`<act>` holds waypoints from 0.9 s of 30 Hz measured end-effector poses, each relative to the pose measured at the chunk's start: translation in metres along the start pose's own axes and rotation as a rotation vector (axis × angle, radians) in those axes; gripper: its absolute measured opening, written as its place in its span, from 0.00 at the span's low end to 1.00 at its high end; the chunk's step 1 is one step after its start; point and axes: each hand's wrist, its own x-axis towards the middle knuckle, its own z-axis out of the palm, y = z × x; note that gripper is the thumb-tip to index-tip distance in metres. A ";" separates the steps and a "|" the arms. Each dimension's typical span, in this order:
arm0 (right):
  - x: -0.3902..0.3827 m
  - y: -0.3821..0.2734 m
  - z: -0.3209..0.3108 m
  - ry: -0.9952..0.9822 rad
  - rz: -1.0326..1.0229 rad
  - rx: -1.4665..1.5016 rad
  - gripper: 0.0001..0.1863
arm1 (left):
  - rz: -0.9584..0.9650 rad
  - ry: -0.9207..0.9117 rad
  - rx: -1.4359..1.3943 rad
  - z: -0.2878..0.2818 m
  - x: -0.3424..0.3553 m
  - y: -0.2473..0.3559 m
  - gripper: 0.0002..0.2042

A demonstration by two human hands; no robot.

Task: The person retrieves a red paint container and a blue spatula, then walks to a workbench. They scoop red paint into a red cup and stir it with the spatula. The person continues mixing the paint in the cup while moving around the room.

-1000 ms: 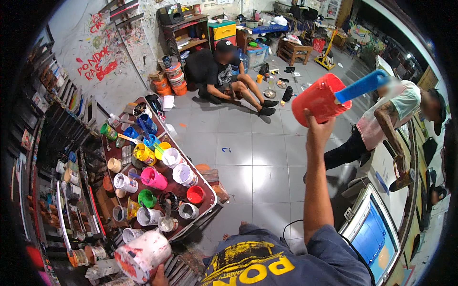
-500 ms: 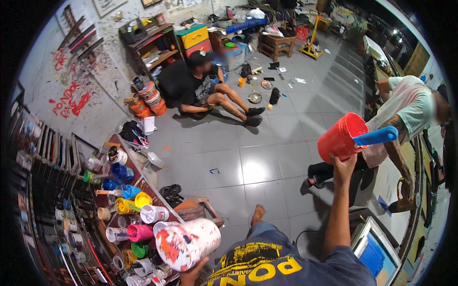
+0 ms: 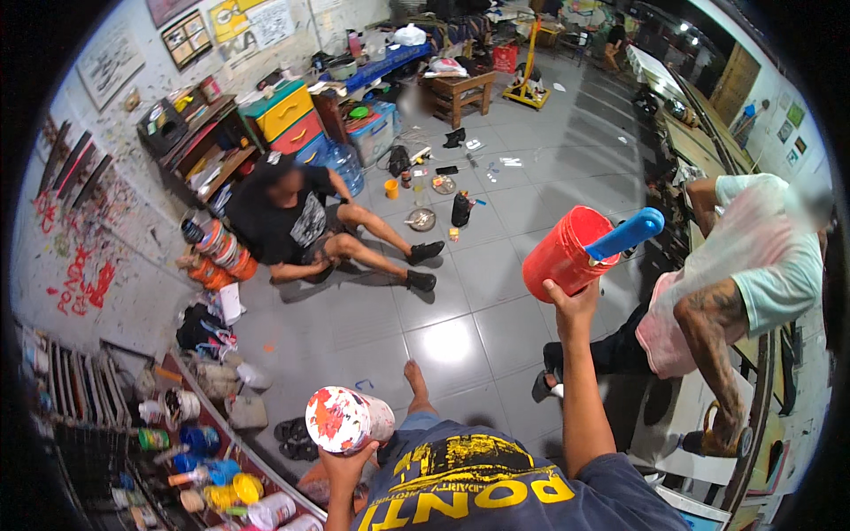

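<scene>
Both of my hands carry containers. My left hand, low in the middle, grips a white cylindrical container stained with red and pink paint, one mottled end facing up. My right hand, raised at the right, is wrapped round a red plastic container. A blue-handled tool rests in its top, its far end hidden inside. A table crowded with paint pots stands to my lower left. My bare foot is on the tiled floor.
A person in black sits on the floor by shelves and stacked buckets. A co-worker in a light shirt bends over a long bench at the right. A yellow stand and wooden stool are farther back.
I have moved forward, so the paint table slips lower left. My left hand has risen toward the middle with its container; the red container first swung right, then back.
</scene>
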 end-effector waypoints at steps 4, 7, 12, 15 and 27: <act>0.058 0.047 0.021 0.076 0.003 -0.032 0.43 | 0.014 -0.114 0.030 0.054 0.122 0.018 0.33; 0.093 0.071 0.028 0.153 0.034 -0.053 0.41 | 0.082 -0.316 0.071 0.097 0.223 0.027 0.38; 0.158 0.117 0.040 0.294 0.122 -0.049 0.40 | 0.271 -0.523 0.193 0.184 0.370 0.089 0.32; 0.203 0.160 0.035 0.372 0.119 -0.068 0.40 | 0.446 -0.598 0.209 0.252 0.435 0.117 0.33; 0.502 0.260 -0.052 0.490 0.012 -0.197 0.42 | 0.106 -0.632 -0.041 0.546 0.572 0.138 0.36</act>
